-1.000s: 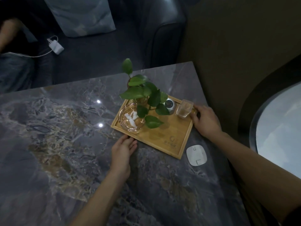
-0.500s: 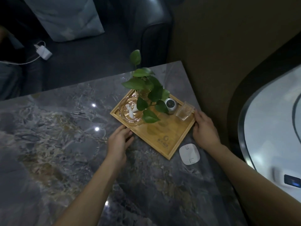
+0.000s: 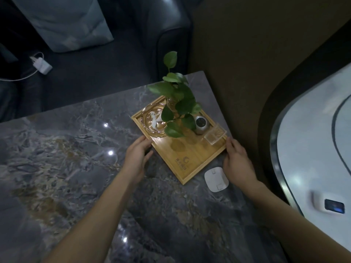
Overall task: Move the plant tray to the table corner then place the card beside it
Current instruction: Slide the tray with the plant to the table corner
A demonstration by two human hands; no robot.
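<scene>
Left hand (image 3: pixel 137 158) lay against the tray's near-left edge, fingers loosely extended along the rim, thumb toward the table; not closed around anything. Right hand (image 3: pixel 237 160) was set at the tray's right corner, fingertips touching the wood, palm over the table's right edge; fingers relaxed, no clamped hold visible.

Wooden tray (image 3: pixel 187 154) sat flat on the marble table (image 3: pixel 66 158), turned diagonally, close to the far right corner. On the tray: green leafy plant (image 3: pixel 178 103) in a clear glass vessel at the far end; round glass dish (image 3: pixel 154 120) at the far-left corner holding something white; small round grey device (image 3: pixel 201 124) just right of the plant; clear plastic box (image 3: pixel 215 134) touching the right rim, near the right fingertips. A printed logo marked the bare wood at the near end.

White rounded-square card (image 3: pixel 216 179) lay flat on the table just beside the tray's near corner, by the right wrist, near the right edge.

Beyond the far edge: dark sofa, pale cushion (image 3: pixel 62 23), white charger (image 3: pixel 40 64) with cable.
</scene>
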